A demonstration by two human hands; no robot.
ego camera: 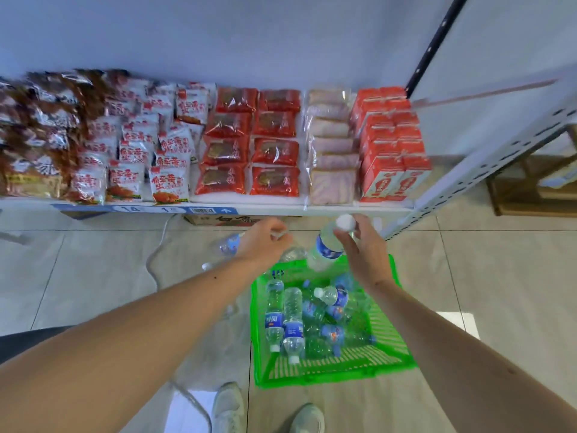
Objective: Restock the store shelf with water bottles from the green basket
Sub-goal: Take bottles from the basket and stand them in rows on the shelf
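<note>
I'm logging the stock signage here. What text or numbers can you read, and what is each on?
"14": shelf edge price strip, then a "1"; remaining digits blurred.
"白象", partly hidden: cardboard box under the shelf.
"蟹黄": white snack bags, large red characters; smaller print unreadable.
Bottle labels in the green basket: too blurred.
Red cartons: unreadable.

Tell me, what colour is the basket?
Bright green: the basket shows clearly in the head view.

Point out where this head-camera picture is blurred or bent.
Head view: motion blur smears the snack packets at far left and both hands, left hand and right hand; wide-angle distortion bows the shelf edge and slants the upright; the green basket stays fairly sharp.
</note>
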